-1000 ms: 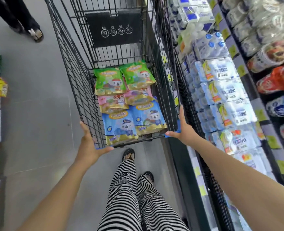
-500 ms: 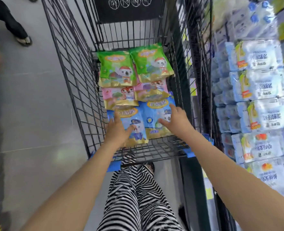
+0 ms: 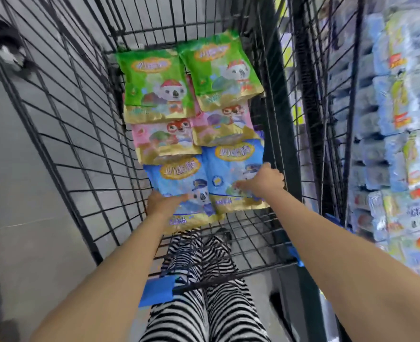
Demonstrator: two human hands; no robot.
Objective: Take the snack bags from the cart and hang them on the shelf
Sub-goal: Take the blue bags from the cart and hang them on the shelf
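Several snack bags lie flat in two columns on the floor of the black wire cart. Farthest are two green bags, then two pink bags, and nearest two blue ones. My left hand lies on the lower left edge of the left blue bag. My right hand rests on the right blue bag, thumb pointing up, fingers spread leftward over it. Motion blur hides whether either hand grips its bag.
A shelf of blue and white wrapped packs runs along the right, close beside the cart. The cart's blue handle crosses in front of my striped trouser legs. Grey floor lies to the left, with another person's foot at the top left.
My hands left the cart handle, reached down into the cart and came to rest on the two blue bags. The view has closed in on the cart.
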